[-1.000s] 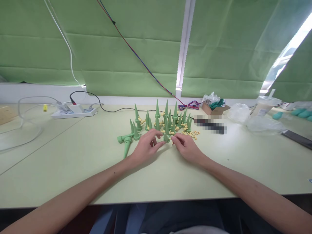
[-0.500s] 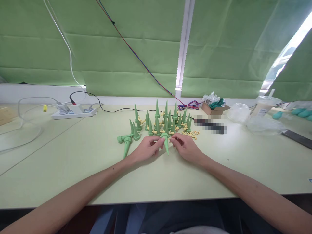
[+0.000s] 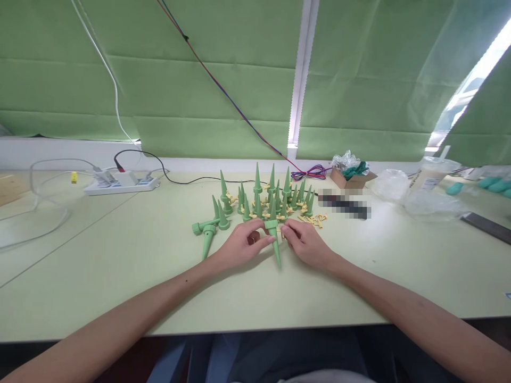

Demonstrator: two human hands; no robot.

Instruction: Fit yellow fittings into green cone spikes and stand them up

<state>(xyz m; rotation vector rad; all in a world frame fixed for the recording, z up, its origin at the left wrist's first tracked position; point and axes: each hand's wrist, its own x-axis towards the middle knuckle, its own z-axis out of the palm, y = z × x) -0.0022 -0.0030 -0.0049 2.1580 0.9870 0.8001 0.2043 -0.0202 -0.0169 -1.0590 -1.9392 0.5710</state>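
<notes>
Pinching a tapered green plastic cone (image 3: 277,249) in left hand (image 3: 240,244), tip nearer the wearer than before, and small yellow plastic piece (image 3: 279,230) in right hand (image 3: 310,243).

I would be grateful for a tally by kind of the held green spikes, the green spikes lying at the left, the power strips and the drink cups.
Held spike: 1
Lying spikes: 2
Power strip: 1
Cup: 1
Total: 5

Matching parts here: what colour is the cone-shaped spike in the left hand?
Light green spike, clearest in the head view.
</notes>
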